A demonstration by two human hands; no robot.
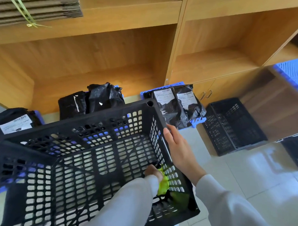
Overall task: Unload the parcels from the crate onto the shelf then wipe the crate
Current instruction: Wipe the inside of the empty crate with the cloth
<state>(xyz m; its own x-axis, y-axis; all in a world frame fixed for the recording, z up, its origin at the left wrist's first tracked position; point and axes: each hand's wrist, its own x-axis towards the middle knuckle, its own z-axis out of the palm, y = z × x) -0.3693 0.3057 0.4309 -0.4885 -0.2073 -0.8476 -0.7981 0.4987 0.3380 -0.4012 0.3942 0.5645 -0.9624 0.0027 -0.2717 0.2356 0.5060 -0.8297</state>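
A black perforated crate (86, 122) fills the lower left, tilted toward me, with no parcels inside. My left hand (153, 173) reaches into it and is shut on a yellow-green cloth (164, 184) pressed against the crate's right inner wall. From outside, my right hand (179, 146) grips the crate's right rim with the thumb along the edge. Black bagged parcels with white labels lie at the foot of the wooden shelf (97, 81): one at the left (14, 121), a pile in the middle (91, 100), two side by side at the right (177, 104).
The parcels rest on blue slatted trays (196, 122). A second black crate (232, 125) stands on the tiled floor to the right, with a blue crate (294, 72) beyond it. Flattened cardboard (25, 10) is stacked on the upper shelf. The right shelf bay (216, 61) holds nothing.
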